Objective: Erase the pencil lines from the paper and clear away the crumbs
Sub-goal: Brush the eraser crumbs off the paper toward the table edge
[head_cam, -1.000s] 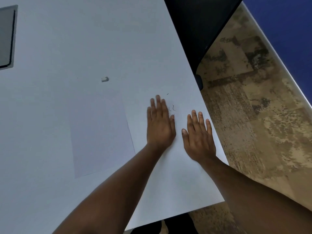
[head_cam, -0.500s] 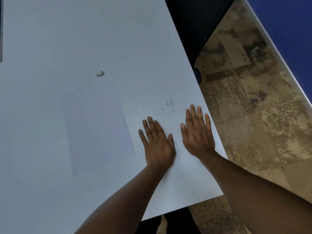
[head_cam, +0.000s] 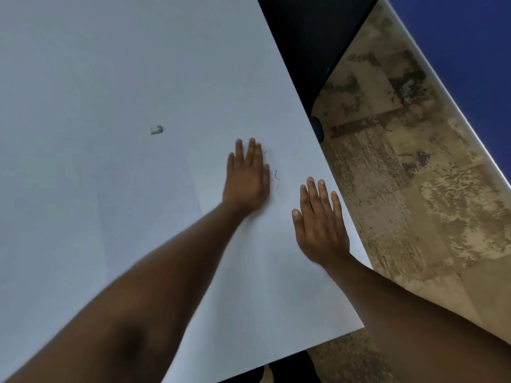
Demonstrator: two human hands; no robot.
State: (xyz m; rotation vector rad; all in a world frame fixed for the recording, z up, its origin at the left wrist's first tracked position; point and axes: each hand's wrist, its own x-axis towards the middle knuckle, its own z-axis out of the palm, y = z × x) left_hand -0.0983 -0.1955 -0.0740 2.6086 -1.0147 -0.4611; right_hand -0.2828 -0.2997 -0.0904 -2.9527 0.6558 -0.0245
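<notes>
1. We saw a white tabletop (head_cam: 110, 64) that filled most of the view.
2. The paper (head_cam: 154, 217) lay flat on it, partly under the left arm.
3. Our left hand (head_cam: 247, 181) and right hand (head_cam: 320, 225) rested flat, fingers straight, holding nothing.
4. The eraser (head_cam: 156, 129) lay apart.
5. The crumbs (head_cam: 276, 176) lay just beside the left hand.

On the counter (head_cam: 83, 64), the eraser (head_cam: 156, 129) lies left of centre; crumbs (head_cam: 276, 176) lie between both hands, mid-frame.
</notes>
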